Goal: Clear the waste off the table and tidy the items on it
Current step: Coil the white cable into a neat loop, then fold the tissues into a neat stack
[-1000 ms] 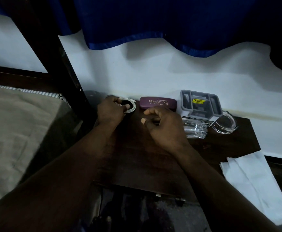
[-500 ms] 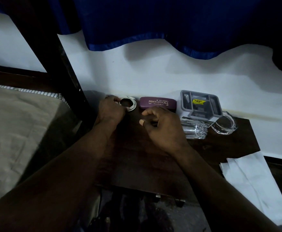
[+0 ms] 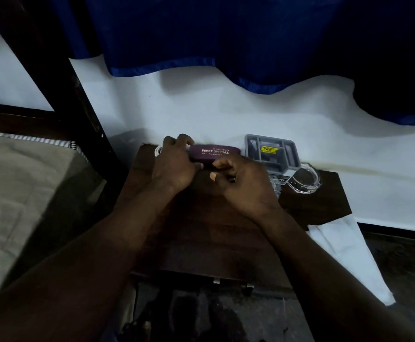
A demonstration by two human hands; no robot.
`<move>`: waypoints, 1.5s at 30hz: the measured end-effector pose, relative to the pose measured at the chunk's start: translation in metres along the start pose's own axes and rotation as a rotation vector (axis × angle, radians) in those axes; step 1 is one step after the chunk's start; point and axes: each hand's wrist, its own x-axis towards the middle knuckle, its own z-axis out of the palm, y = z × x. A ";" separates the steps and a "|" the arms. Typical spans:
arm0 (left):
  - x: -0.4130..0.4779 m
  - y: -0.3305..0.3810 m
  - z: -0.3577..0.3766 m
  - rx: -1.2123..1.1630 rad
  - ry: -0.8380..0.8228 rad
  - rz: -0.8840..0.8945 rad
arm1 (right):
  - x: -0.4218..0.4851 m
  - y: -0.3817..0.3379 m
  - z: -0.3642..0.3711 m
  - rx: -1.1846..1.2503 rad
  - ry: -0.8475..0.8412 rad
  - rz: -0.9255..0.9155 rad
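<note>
head, left hand [image 3: 174, 166]: I'm seeing fingers curling round the spectacle case [image 3: 214, 153], left end, gripping it.
head, right hand [image 3: 244, 186]: fingers curling at its near edge; grip, I can't tell.
head, spectacle case: lying at back of table [image 3: 201, 238], just beside grey tray [image 3: 270, 154].

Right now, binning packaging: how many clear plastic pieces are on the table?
2: a clear plastic cover beside the grey tray, a second clear piece partly behind the right hand; more possibly hidden.

Dim light. A blue curtain [image 3: 226, 33] hangs across the white wall's [image 3: 201, 112] top; a dark-framed bed [image 3: 24, 188] stands against the wall's left end.
</note>
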 end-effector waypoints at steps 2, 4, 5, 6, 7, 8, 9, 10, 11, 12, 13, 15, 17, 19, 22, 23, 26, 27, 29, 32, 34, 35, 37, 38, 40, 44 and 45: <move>-0.009 0.010 0.000 0.017 -0.073 0.074 | 0.000 0.007 -0.012 0.010 0.022 0.040; -0.020 0.019 0.000 0.015 -0.139 0.113 | -0.001 0.015 -0.024 0.018 0.035 0.093; -0.025 0.022 0.000 -0.007 -0.156 0.126 | -0.002 0.019 -0.030 0.011 0.036 0.111; -0.031 0.026 0.000 -0.028 -0.167 0.139 | -0.004 0.023 -0.036 -0.005 0.035 0.121; -0.037 0.030 0.000 -0.046 -0.178 0.149 | -0.006 0.027 -0.041 -0.024 0.032 0.127; -0.043 0.035 0.000 -0.060 -0.190 0.155 | -0.009 0.030 -0.047 -0.040 0.027 0.131; -0.049 0.040 0.001 -0.075 -0.201 0.155 | -0.012 0.034 -0.051 -0.053 0.021 0.134; -0.055 0.045 0.002 -0.089 -0.206 0.153 | -0.015 0.037 -0.055 -0.067 0.013 0.136; -0.061 0.050 0.004 -0.102 -0.205 0.151 | -0.018 0.040 -0.058 -0.082 0.006 0.138; -0.066 0.054 0.007 -0.114 -0.200 0.146 | -0.021 0.043 -0.060 -0.092 -0.004 0.137; -0.072 0.058 0.012 -0.128 -0.194 0.136 | -0.024 0.046 -0.063 -0.096 -0.018 0.137; -0.081 0.066 0.020 -0.149 -0.191 0.113 | -0.032 0.052 -0.065 -0.103 -0.056 0.147; -0.085 0.076 0.028 -0.124 -0.199 0.122 | -0.040 0.059 -0.070 -0.109 -0.083 0.153; -0.082 0.083 0.032 -0.082 -0.188 0.146 | -0.048 0.067 -0.075 -0.112 -0.107 0.147; -0.075 0.089 0.034 -0.050 -0.146 0.155 | -0.054 0.082 -0.087 -0.125 -0.143 0.186; -0.075 0.091 0.037 -0.023 -0.141 0.173 | -0.056 0.088 -0.092 -0.127 -0.142 0.214; -0.076 0.101 0.045 0.022 -0.151 0.272 | -0.060 0.104 -0.109 -0.138 -0.138 0.325; -0.077 0.105 0.048 0.029 -0.162 0.301 | -0.061 0.108 -0.114 -0.135 -0.132 0.365; -0.081 0.113 0.055 0.046 -0.201 0.355 | -0.063 0.116 -0.125 -0.140 -0.100 0.434; -0.095 0.124 0.071 0.087 -0.324 0.449 | -0.069 0.123 -0.135 -0.208 -0.168 0.482; -0.106 0.130 0.085 0.151 -0.401 0.542 | -0.074 0.124 -0.135 -0.285 -0.340 0.462; -0.111 0.131 0.091 0.179 -0.428 0.585 | -0.076 0.124 -0.135 -0.341 -0.423 0.435; -0.117 0.133 0.103 0.191 -0.480 0.605 | -0.081 0.124 -0.135 -0.406 -0.493 0.407; -0.119 0.132 0.108 0.186 -0.508 0.591 | -0.082 0.126 -0.137 -0.390 -0.481 0.415; -0.122 0.131 0.116 0.179 -0.571 0.552 | -0.085 0.132 -0.144 -0.323 -0.405 0.452; -0.127 0.131 0.128 0.164 -0.616 0.515 | -0.091 0.150 -0.154 -0.308 -0.308 0.552; -0.127 0.132 0.131 0.150 -0.617 0.495 | -0.093 0.153 -0.154 -0.367 -0.356 0.553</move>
